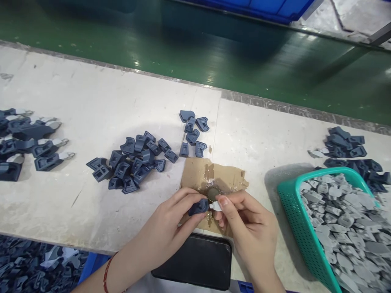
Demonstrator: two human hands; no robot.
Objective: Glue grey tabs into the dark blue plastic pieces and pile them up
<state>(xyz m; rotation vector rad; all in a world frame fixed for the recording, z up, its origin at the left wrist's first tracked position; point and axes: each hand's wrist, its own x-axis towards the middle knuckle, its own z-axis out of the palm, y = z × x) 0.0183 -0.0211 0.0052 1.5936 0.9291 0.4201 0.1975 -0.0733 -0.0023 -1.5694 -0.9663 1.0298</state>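
My left hand (180, 215) grips a dark blue plastic part (198, 206) between thumb and fingers. Pinched in my right hand (249, 219) is a small light grey plastic piece (215, 206), its narrow end at the blue part's right side. Whether the two pieces touch or are joined, I cannot tell. Both hands are above a stained piece of brown cardboard (195, 173) with a small round grey spot (213, 193) on it. A black phone (201, 260) lies just below my hands.
Loose blue parts (134, 160) lie in a pile left of centre, with several more (192, 132) behind the cardboard. Blue parts with grey ends (45, 148) are at far left. A green basket (288, 203) of grey pieces stands right. A bin of blue parts (33, 264) is lower left.
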